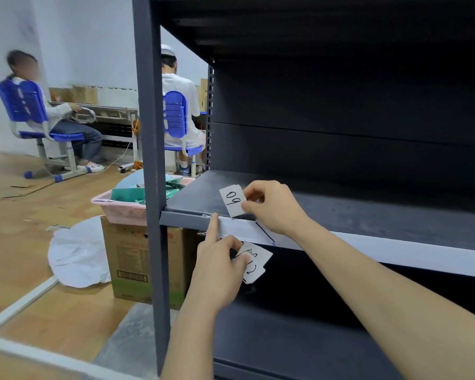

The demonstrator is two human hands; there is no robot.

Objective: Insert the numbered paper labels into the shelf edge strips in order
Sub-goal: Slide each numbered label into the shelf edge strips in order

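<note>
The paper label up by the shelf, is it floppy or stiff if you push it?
Probably floppy: the paper label is a thin slip, pinched by the right hand at one edge. Likely very light: the left hand holds several spare labels with a few fingers. Pushed hard, it may crumple.

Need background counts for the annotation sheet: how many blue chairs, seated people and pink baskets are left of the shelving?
Blue chairs: 2
Seated people: 2
Pink basket: 1
Total: 5
</note>
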